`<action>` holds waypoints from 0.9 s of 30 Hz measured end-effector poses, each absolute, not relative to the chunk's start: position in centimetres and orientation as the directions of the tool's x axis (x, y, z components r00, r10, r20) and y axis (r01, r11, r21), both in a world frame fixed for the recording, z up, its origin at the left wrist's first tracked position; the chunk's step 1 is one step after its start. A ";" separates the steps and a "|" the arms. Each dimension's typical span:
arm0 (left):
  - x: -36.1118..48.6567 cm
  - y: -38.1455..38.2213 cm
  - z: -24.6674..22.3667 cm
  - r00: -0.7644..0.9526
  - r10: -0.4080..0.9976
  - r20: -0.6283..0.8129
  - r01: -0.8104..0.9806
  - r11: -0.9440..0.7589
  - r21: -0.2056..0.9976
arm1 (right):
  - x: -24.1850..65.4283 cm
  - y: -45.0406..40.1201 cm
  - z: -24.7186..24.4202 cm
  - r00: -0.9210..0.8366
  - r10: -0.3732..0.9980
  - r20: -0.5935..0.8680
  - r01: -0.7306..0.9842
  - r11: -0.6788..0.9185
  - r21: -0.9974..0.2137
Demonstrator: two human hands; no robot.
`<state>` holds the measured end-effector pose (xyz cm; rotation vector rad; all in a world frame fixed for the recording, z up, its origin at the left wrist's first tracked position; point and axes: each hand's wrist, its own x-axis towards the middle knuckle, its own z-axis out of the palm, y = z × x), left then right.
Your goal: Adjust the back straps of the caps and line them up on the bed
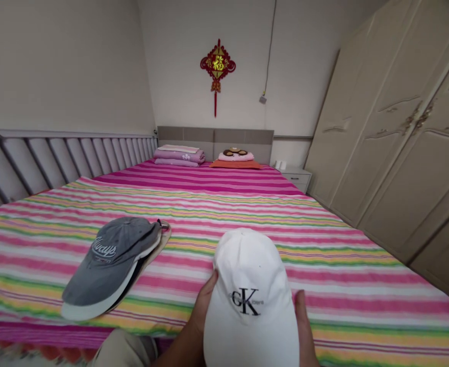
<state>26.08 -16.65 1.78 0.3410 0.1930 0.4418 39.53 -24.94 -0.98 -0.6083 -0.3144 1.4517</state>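
The head view looks along a wide bed under a striped sheet (347, 285) of pink, white, green and yellow bands, turning deeper pink toward the far end. Low over the near part of the bed, the left hand (205, 300) and right hand (301, 326) hold a white cap (249, 280) with black CK lettering between them; whether it touches the sheet cannot be told. The left fingers (209, 285) lie together against the cap's side. On the right, only one digit shows along the cap's edge, so the spread of that hand's fingers cannot be told. Near the white cap, a stack of caps (111, 260), grey on top, lies on the sheet. At the far end are folded purple bedding (178, 156) and a pink pillow (235, 156) before a grey headboard (215, 137). A red hanging knot (217, 66) decorates the wall, and a beige wardrobe (393, 132) runs along the right.
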 end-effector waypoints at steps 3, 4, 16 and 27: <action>27.3 -16.9 1.8 0.927 0.373 -0.035 -0.344 0.884 0.316 | 40.9 -25.4 -0.3 0.143 0.977 -0.159 -0.881 0.053 -0.470; 27.7 -17.1 1.8 0.930 0.365 -0.031 -0.338 0.889 0.309 | 41.3 -25.6 0.0 0.159 0.974 -0.163 -0.886 0.068 -0.459; 31.1 -16.2 -0.7 0.961 0.267 0.076 -0.277 0.909 0.310 | 41.9 -28.4 -2.7 0.209 0.946 -0.247 -0.920 0.105 -0.377; 35.4 -14.5 -1.0 0.921 0.388 0.008 -0.357 0.838 0.414 | 45.2 -29.4 -3.7 0.496 0.836 -0.234 -0.820 0.362 -0.444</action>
